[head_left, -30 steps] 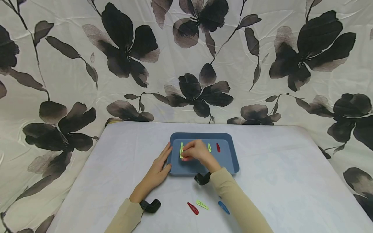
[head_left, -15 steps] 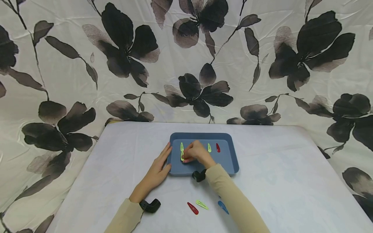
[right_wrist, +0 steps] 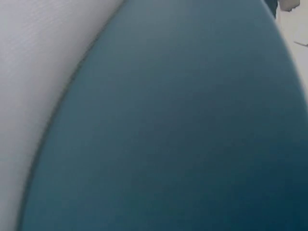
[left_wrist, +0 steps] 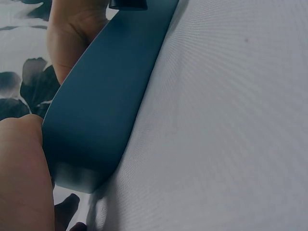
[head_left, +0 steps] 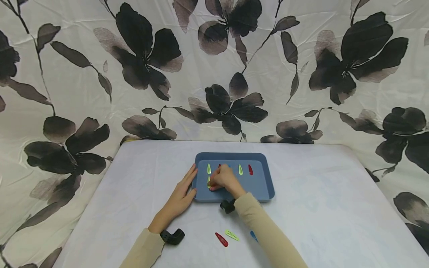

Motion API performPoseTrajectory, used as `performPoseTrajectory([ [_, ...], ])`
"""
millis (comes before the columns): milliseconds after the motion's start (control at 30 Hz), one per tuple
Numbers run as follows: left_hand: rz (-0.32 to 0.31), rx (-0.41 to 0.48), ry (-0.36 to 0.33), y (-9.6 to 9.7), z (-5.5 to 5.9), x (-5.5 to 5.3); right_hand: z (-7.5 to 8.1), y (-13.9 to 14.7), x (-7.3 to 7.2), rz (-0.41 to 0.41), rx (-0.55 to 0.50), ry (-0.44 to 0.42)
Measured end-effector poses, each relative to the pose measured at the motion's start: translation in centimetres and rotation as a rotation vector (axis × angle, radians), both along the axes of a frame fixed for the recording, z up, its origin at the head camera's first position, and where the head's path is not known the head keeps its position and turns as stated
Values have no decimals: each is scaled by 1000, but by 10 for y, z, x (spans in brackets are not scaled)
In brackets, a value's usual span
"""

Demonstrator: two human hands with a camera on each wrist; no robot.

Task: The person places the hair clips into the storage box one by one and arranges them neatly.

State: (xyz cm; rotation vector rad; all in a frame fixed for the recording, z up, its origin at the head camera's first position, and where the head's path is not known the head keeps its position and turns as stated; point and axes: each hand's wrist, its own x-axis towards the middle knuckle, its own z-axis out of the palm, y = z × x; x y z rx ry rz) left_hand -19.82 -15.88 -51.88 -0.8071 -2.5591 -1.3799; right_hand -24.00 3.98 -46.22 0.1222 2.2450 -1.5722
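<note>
A blue tray [head_left: 256, 189] lies on the white table. My left hand [head_left: 181, 194] rests along its left edge with fingers straight; the left wrist view shows the hand [left_wrist: 21, 168] against the tray's outer wall [left_wrist: 96, 106]. Over the tray's left part, my right hand [head_left: 225, 178] pinches a yellow-green snap hair clip [head_left: 209, 180], low at the tray floor. Just behind it lies another yellow-green hair clip [head_left: 209, 169]. Farther right in the back row are a yellow-green clip [head_left: 240, 169] and a red clip [head_left: 250, 169]. The right hand partly hides more clips in that row.
In front of the tray, a red hair clip [head_left: 221, 239], a yellow-green one [head_left: 232, 235] and a blue one [head_left: 253, 235] lie on the table [head_left: 335, 208]. The right sleeve partly covers the blue one. A floral cloth [head_left: 187, 74] hangs behind the table.
My right hand has moved slightly toward me with the yellow-green hair clip, which now sits in front of the back-left clip instead of overlapping it. The left hand has stayed still.
</note>
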Motion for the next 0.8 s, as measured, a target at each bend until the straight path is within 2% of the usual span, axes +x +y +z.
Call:
performPoseTrajectory([
  [267, 3, -3, -3, 0, 0, 0, -1, 0, 6, -23, 72, 38],
  [467, 5, -3, -12, 1, 0, 0, 0, 0, 8, -34, 47, 30],
  [800, -1, 12, 6, 1, -1, 0, 1, -1, 9, -33, 85, 35],
])
